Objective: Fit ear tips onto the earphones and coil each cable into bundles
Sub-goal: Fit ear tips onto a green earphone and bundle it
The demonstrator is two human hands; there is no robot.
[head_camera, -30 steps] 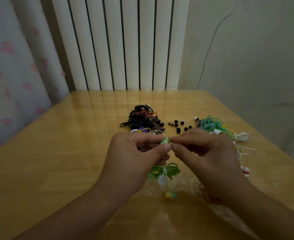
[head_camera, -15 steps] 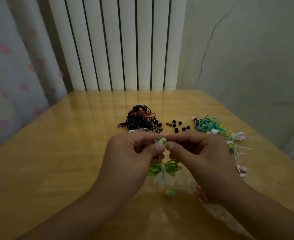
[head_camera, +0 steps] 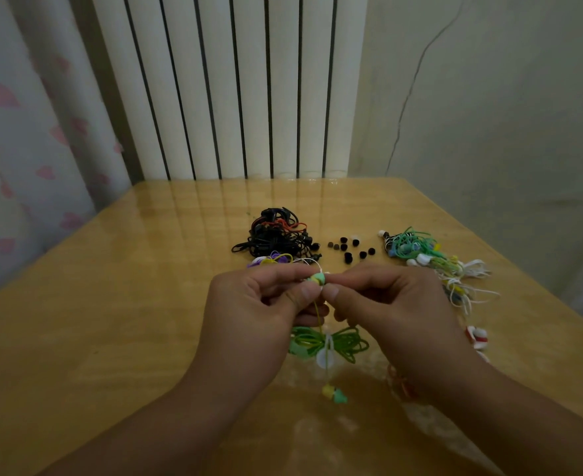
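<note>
Two hands at work above the desk (head_camera: pixel 118 324), both closed in a pinch on one item.

Item 1: green earbud (head_camera: pixel 317 279), held at the fingertips between both hands. Left hand (head_camera: pixel 266 314) pinches it from the left with thumb and forefinger; right hand (head_camera: pixel 386 304) pinches from the right, seemingly pressing an ear tip onto it, though the tip itself is too small to make out.

Item 2: coiled green cable (head_camera: pixel 328 343), bundled and cinched at its middle by a white tie, hanging below the hands on a thin yellow lead. Second earbud (head_camera: pixel 334 395), yellow and green, dangles lowest.

Item 3: loose black ear tips (head_camera: pixel 348 249), scattered on the desk beyond the hands.

Item 4: black earphone pile (head_camera: pixel 273 235), far left of the tips; green-and-white earphone pile (head_camera: pixel 420 252), far right of them.

Change noted: over the last second the pinch has barely altered; the hands have kept their close grip on the earbud and the bundle has swung slightly beneath. Judgement: the fitting of this tip is in its last stage; the cable is already coiled, so this set looks nearly finished.
</note>
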